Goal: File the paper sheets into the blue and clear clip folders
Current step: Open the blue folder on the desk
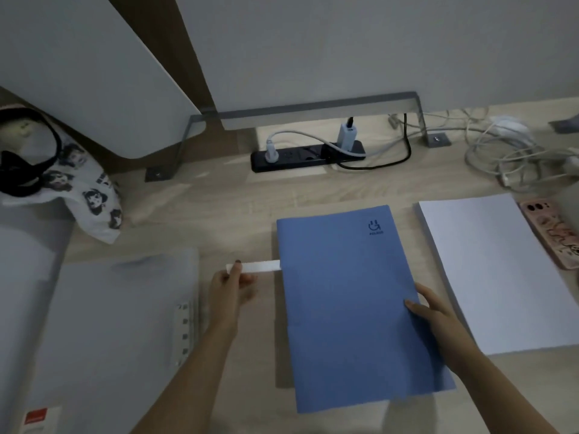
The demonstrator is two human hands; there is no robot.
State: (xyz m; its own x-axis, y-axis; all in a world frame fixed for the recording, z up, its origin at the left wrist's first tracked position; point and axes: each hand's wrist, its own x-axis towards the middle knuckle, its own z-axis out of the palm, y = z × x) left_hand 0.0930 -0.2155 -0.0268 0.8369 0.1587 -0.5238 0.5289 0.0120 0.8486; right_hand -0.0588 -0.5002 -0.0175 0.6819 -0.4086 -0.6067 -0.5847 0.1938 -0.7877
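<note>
What matters from where I sit is the narrow white plastic strip [263,266]. Its long axis runs from 9 to 3 o'clock, and from the pinch on its outer end it leads towards 3 o'clock and vanishes at the left edge of the matte blue rectangular clip folder [351,292]. I cannot tell whether it goes inside the cover or beneath it. The left hand [230,285] is the nearer one and holds that outer end between curled fingers and thumb. The right hand [429,308] lies at the folder's 3 o'clock edge with fingers stretched flat on the cover, pressing it down and holding nothing. The folder is shut and sits mid-desk, its long axis running from about 11 to 5 o'clock, with a small dark printed logo at its far right corner. I judge any pull or push on the strip has to stay along that 9-to-3 line while the right hand keeps the folder from sliding on the pale wood-grain desk [219,208]. The squared stack of plain white paper sheets [501,270] waits just beside the folder at 3 o'clock, not touching it. The frosted clear plastic clip folder [119,324] lies at 8 o'clock, with a perforated strip along its right edge.
</note>
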